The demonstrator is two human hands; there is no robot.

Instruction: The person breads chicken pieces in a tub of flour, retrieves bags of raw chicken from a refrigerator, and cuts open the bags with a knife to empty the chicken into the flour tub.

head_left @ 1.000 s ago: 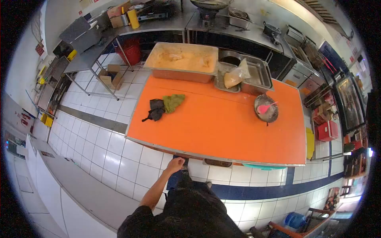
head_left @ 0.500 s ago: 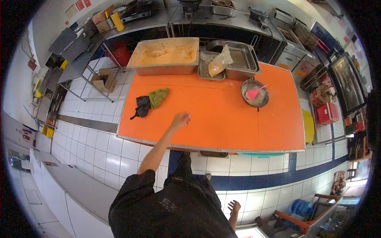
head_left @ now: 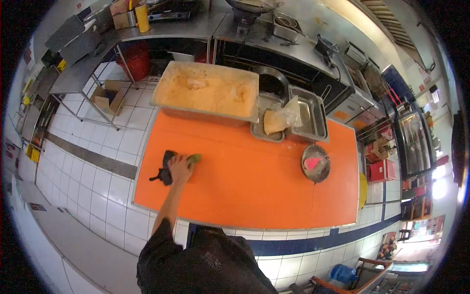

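Left hand (head_left: pixel 180 169), grip unclear, covers crumpled green cloth (head_left: pixel 195 158) beside crumpled black bundle (head_left: pixel 165 175) on orange desk (head_left: pixel 245 191); rectangular pale tub (head_left: pixel 196 114) stands beyond. Right hand unseen.

Strong light, which looks like daylight, burns to white beyond the right edge of the table (head_left: pixel 245 186). The floor tiles (head_left: pixel 291 267) are bright; behind the table's far edge, low places are dark. The left hand (head_left: pixel 180 169) is slightly blurred. Straight lines bend outward; picture corners are black.
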